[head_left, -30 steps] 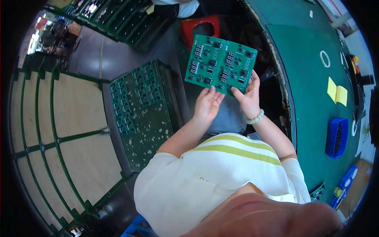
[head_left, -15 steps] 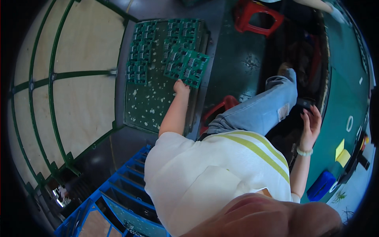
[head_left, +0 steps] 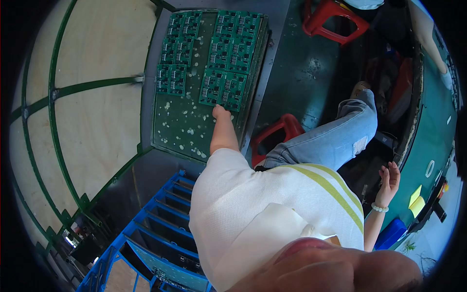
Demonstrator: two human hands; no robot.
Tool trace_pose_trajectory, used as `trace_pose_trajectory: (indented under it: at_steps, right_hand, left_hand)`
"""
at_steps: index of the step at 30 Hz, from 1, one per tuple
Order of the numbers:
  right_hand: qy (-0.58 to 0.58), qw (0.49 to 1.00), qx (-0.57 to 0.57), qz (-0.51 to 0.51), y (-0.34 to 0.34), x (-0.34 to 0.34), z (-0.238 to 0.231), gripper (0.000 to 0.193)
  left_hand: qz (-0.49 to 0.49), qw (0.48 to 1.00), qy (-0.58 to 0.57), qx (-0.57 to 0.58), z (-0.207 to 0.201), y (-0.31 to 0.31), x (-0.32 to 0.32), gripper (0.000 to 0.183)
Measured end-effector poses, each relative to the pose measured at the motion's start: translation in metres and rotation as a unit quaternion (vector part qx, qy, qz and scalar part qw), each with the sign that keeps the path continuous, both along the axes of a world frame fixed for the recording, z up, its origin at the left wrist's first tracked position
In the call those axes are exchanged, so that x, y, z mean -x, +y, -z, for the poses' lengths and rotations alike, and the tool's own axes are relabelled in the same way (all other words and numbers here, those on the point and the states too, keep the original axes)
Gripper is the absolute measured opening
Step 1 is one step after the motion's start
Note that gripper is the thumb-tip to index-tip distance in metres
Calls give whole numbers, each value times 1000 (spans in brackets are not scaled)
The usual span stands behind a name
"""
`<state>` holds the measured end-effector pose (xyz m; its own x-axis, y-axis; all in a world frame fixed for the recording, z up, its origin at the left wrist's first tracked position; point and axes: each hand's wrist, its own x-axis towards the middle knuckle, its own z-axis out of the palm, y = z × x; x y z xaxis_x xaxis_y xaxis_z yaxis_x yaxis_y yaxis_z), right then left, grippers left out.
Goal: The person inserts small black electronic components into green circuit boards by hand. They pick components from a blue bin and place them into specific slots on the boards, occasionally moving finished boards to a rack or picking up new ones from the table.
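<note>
My left hand (head_left: 221, 112) reaches out to the near edge of a green circuit board panel (head_left: 223, 89), its fingers closed on that edge. The panel lies in line with more circuit boards (head_left: 234, 40) in the right-hand group on a dark green, white-speckled tabletop (head_left: 182, 124). To the left, a second group of circuit boards (head_left: 181, 41) is laid out in a column. My right hand (head_left: 389, 184), with a beaded bracelet at the wrist, hangs beside the edge of the green workbench. It holds nothing, and its fingers are loosely bent and apart.
Red plastic stools (head_left: 335, 22) stand on the floor right of the boards. Wooden panels in a green metal frame (head_left: 99, 87) rise at the left. A blue rack (head_left: 163, 219) is at lower left. The workbench (head_left: 428, 121) bears a tape roll and yellow notes; another person's arm (head_left: 430, 41) reaches over it.
The panel in my left hand was slanted over the other boards; now it is squared up beneath them. My right hand has dropped slightly, and the whole view has shifted a little.
</note>
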<state>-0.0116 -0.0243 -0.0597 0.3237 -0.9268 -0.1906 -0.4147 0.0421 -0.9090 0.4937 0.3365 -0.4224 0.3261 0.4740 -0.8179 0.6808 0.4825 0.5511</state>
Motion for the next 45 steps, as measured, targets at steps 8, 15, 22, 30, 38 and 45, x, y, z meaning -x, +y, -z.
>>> trace_pose_trajectory:
  at_steps: [8, 15, 22, 30, 38, 45]
  right_hand:
    - [6, 1000, 11, 23, 2, -2, -16, 33]
    - [-2, 999, -3, 32, 13, 6, -4, 32]
    - [-2, 999, -20, 48, 21, 16, 3, 32]
    - [-9, 997, -34, 72, 27, 24, 5, 31]
    - [-22, 994, -57, 91, 39, 27, 14, 31]
    - [-68, 991, -61, 100, 31, 33, 5, 29]
  left_hand:
    - [80, 991, 64, -90, 22, -11, -7, 39]
    - [265, 907, 171, -279, -46, -53, -3, 86]
    - [528, 724, 137, -422, -52, -79, 26, 156]
    - [530, 737, 107, -405, -40, -69, 15, 156]
    - [554, 703, 118, -429, -26, -68, 16, 145]
    - [661, 547, 54, -511, 12, -33, 11, 136]
